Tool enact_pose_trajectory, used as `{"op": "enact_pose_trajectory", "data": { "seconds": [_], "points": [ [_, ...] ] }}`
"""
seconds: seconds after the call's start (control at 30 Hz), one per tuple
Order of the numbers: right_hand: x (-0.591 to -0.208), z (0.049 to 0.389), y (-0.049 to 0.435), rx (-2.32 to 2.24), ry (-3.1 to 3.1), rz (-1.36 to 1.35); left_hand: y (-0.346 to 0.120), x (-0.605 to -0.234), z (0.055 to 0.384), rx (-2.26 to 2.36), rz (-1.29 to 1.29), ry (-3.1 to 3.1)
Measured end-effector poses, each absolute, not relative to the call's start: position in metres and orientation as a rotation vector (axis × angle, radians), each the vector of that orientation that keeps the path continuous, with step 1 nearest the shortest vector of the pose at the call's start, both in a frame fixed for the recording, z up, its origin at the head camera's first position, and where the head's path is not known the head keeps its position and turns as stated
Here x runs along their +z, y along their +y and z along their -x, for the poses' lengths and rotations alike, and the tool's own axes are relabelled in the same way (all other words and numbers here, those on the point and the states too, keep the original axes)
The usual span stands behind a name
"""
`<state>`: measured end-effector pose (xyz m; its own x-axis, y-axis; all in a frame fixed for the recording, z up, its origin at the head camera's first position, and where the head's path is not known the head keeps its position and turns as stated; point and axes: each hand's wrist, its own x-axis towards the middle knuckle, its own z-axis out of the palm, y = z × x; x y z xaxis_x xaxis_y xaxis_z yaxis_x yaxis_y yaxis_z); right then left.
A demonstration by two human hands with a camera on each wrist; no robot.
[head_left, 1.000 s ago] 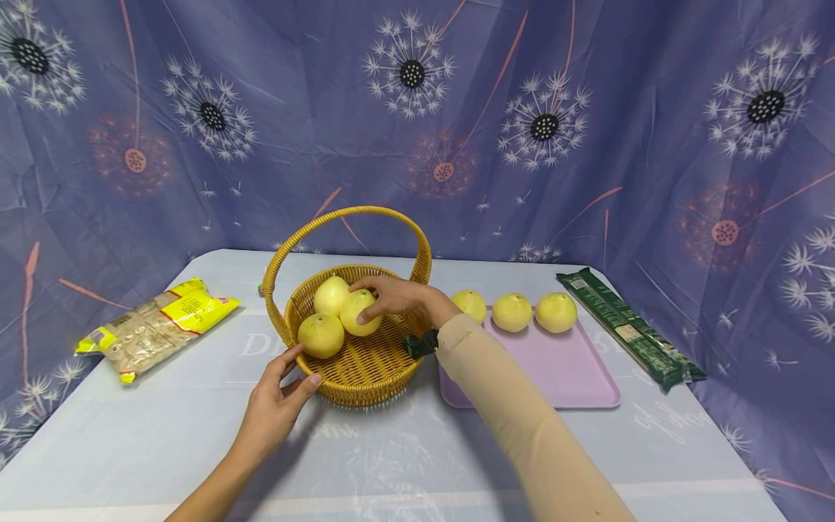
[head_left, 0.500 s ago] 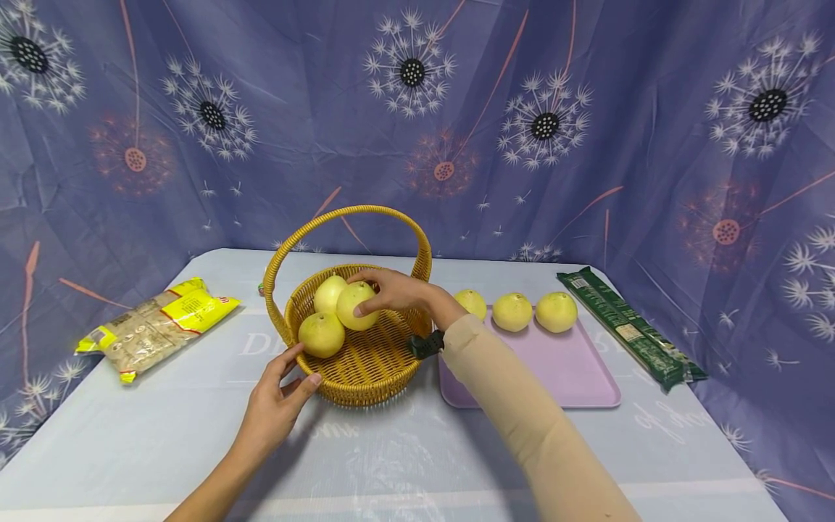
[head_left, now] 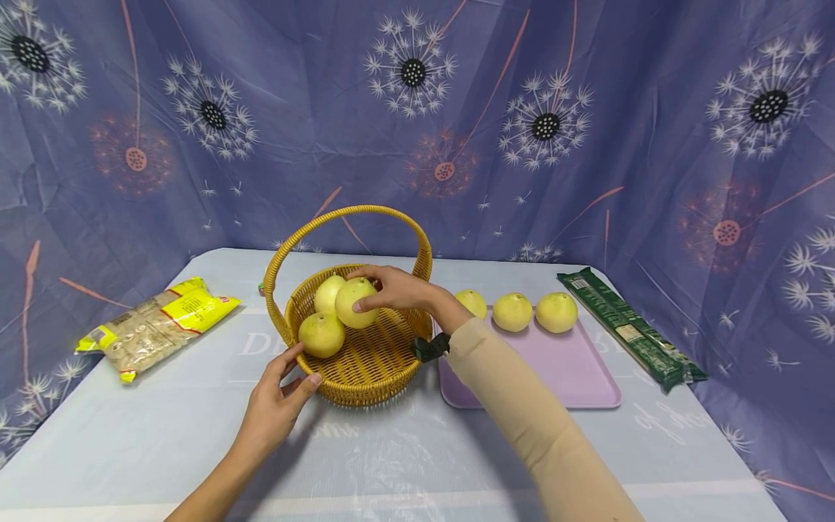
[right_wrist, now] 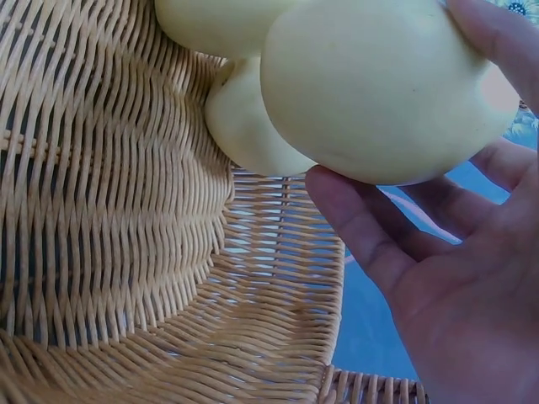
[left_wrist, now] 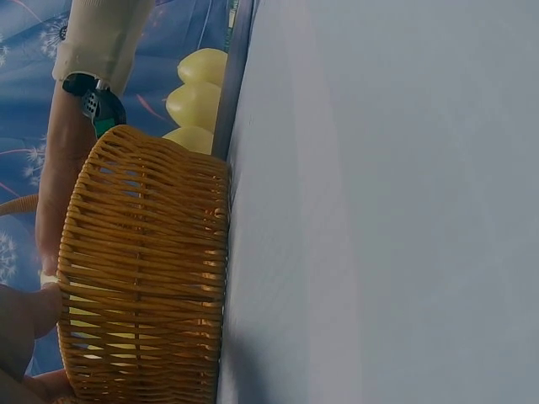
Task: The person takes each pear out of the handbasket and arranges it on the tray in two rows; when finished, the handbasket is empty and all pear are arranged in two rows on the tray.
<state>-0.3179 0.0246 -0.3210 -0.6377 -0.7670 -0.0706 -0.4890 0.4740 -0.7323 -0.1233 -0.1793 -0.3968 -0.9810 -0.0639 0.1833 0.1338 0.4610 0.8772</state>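
Observation:
My right hand point(head_left: 401, 288) holds a round yellow-green fruit point(head_left: 353, 304) inside the golden wicker basket point(head_left: 362, 395), thumb on the near side and fingers behind. In the right wrist view this held fruit point(right_wrist: 379, 93) is smooth and pale, lifted above the woven floor. Two like fruits, one at the back point(head_left: 328, 293) and one in front point(head_left: 322, 335), lie against the basket's left side. My left hand point(head_left: 277, 395) grips the basket's front left rim between thumb and fingers. The left wrist view shows the basket's outer wall point(left_wrist: 143, 269) standing on the table.
Right of the basket lies a pink tray point(head_left: 554, 370) with three more yellow-green fruits point(head_left: 512, 312) along its back, one partly behind the right wrist. A green packet point(head_left: 626, 326) lies farther right, a yellow-and-clear bag point(head_left: 163, 326) at left. The basket's tall handle point(head_left: 365, 210) arches overhead.
My right hand has raised the fruit slightly and shifted it a little left, turning it so its stem end points up. The left hand and basket have stayed put.

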Motion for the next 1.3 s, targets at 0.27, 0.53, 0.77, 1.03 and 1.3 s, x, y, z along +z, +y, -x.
{"op": "enact_pose_trajectory", "data": {
  "seconds": [0.27, 0.53, 0.77, 1.03, 1.3],
  "points": [
    [-0.318, 0.314, 0.026, -1.010, 2.359, 1.084, -0.180, -0.400, 0.124, -1.529, 0.047, -2.514],
    [-0.312, 0.310, 0.029, -1.006, 2.398, 1.100, -0.180, -0.399, 0.123, -1.527, 0.037, -2.530],
    [-0.311, 0.307, 0.033, -1.026, 2.395, 1.120, -0.180, -0.399, 0.123, -1.527, 0.037, -2.530],
    [-0.311, 0.303, 0.037, -1.071, 2.412, 1.142, -0.181, -0.399, 0.123, -1.524, 0.038, -2.524],
    [-0.311, 0.294, 0.045, -1.140, 2.396, 1.173, -0.181, -0.400, 0.123, -1.521, 0.041, -2.526]
  ]
}}
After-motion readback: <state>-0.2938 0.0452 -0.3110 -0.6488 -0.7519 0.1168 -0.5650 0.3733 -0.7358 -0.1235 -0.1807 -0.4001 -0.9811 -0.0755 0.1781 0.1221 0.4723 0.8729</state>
